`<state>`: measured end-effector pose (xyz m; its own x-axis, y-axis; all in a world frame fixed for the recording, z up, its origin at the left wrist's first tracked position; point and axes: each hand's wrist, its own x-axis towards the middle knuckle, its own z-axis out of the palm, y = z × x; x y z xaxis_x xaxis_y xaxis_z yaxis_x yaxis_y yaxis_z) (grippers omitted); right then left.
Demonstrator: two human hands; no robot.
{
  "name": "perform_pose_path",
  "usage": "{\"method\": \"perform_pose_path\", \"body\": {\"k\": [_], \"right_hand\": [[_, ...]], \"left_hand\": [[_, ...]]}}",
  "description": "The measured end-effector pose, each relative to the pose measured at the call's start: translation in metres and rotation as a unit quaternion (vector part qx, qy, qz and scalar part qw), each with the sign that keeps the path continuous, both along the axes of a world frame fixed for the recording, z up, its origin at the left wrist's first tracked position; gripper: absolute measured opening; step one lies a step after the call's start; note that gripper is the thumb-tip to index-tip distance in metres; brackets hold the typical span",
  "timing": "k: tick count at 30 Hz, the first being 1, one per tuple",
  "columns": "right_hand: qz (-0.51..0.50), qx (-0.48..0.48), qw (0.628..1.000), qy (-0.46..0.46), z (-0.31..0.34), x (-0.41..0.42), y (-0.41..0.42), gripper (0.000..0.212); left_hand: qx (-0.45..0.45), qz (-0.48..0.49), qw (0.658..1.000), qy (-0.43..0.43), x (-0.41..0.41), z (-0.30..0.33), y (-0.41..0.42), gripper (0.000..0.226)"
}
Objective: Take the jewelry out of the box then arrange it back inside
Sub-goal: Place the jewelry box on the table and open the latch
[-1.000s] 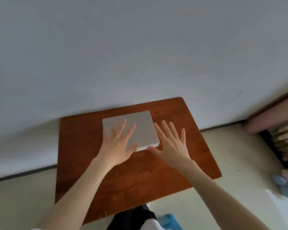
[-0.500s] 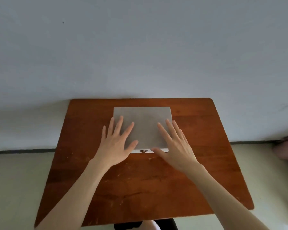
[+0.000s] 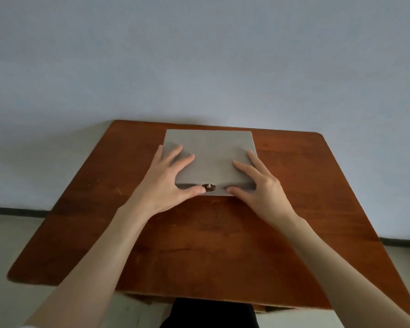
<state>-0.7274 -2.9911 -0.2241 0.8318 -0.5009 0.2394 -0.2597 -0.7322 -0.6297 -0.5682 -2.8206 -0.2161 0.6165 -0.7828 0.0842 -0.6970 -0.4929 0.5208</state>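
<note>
A flat grey jewelry box lies closed at the back middle of a brown wooden table. A small brown metal clasp sits in the centre of its front face. My left hand grips the box's front left corner, with curled fingers on the lid and the thumb on the front face just left of the clasp. My right hand mirrors it at the front right corner, its thumb just right of the clasp. The jewelry is hidden inside.
The table's back edge stands against a pale blue-grey wall. Light floor and a dark baseboard show on both sides. My dark clothing shows below the table's near edge.
Both hands went from lying flat on the lid to curled fingers, and the thumbs dropped onto the front face beside the clasp. The camera has swung to face the table squarely.
</note>
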Motion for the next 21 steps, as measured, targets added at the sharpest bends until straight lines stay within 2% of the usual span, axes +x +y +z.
{"method": "perform_pose_path", "body": {"k": [6, 10, 12, 16, 21], "right_hand": [[-0.028, -0.003, 1.000, -0.005, 0.001, -0.023, 0.015, 0.059], [-0.036, -0.034, 0.999, -0.006, -0.002, -0.033, 0.023, 0.059], [-0.043, -0.045, 0.998, -0.016, -0.004, -0.034, 0.024, 0.056], [-0.068, -0.063, 0.994, -0.062, -0.011, -0.029, 0.024, 0.048], [-0.101, -0.103, 0.984, -0.101, -0.017, -0.021, 0.029, 0.042]], "left_hand": [[0.001, 0.009, 0.998, -0.056, -0.028, -0.003, 0.009, 0.085], [0.069, 0.030, 0.971, -0.227, -0.042, -0.006, 0.005, 0.095], [0.068, 0.052, 0.957, -0.278, -0.048, -0.008, 0.002, 0.093], [0.011, 0.082, 0.942, -0.325, -0.050, -0.014, -0.004, 0.081], [0.005, 0.073, 0.929, -0.363, -0.048, -0.016, -0.005, 0.074]]}}
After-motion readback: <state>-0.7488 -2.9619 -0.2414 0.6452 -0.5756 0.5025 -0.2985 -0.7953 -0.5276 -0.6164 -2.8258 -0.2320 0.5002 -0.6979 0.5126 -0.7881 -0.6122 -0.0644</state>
